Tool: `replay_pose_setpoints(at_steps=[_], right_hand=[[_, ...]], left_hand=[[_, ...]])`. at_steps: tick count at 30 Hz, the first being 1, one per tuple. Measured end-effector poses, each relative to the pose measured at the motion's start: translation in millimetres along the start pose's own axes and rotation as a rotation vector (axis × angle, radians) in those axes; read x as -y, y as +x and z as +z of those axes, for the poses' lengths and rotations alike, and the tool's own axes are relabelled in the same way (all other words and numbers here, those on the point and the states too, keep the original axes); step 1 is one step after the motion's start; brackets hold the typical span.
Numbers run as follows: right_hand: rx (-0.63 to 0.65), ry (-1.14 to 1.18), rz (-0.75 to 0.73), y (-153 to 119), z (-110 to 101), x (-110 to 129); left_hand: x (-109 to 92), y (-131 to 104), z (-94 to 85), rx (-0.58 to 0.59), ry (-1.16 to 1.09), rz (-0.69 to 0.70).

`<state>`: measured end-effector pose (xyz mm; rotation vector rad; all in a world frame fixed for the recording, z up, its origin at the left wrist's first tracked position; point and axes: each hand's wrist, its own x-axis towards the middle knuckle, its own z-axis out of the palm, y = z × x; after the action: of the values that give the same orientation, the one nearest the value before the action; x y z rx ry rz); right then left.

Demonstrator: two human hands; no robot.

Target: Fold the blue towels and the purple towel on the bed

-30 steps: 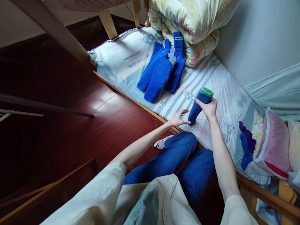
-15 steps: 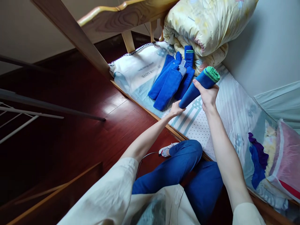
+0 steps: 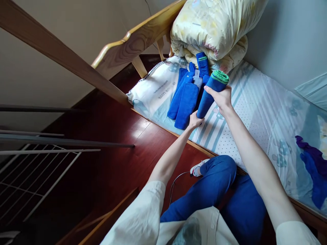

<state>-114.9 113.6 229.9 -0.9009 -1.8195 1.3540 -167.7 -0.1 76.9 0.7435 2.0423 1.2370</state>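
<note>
A rolled blue cloth [image 3: 207,97] with a bright green edge at its upper end is held at a slant above the bed. My left hand [image 3: 196,120] is closed around its lower end. Near the green end, my right hand [image 3: 221,97] grips it with the thumb on top. Just left of the roll, several folded blue cloths [image 3: 186,105] lie on the mattress, one with a small white tag. Another blue roll [image 3: 202,64] with a green stripe rests behind them, against the quilt.
A bulky yellow quilt [image 3: 209,27] sits on the bed [image 3: 255,98] by the wooden headboard [image 3: 138,29]. Purple and blue cloths [image 3: 314,170] lie at the far right. A white rack [image 3: 43,180] and a dark pole [image 3: 102,143] stand left, over the red-brown floor.
The view has turned, so the bed's right end has partly left the picture and more of the rack shows. The held roll is more upright and nearer the folded cloths; both hands still grip it.
</note>
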Motion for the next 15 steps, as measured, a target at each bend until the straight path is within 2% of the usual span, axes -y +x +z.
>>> replay_pose_setpoints(at_steps=[7,15], right_hand=[[0.029,0.019,0.039,7,1,-16],[-0.089,0.132,0.048,12,15,-25]], left_hand=[[1,-4,1.8,0.005,0.001,-0.017],[0,-4,0.5,0.037,0.056,-0.018]])
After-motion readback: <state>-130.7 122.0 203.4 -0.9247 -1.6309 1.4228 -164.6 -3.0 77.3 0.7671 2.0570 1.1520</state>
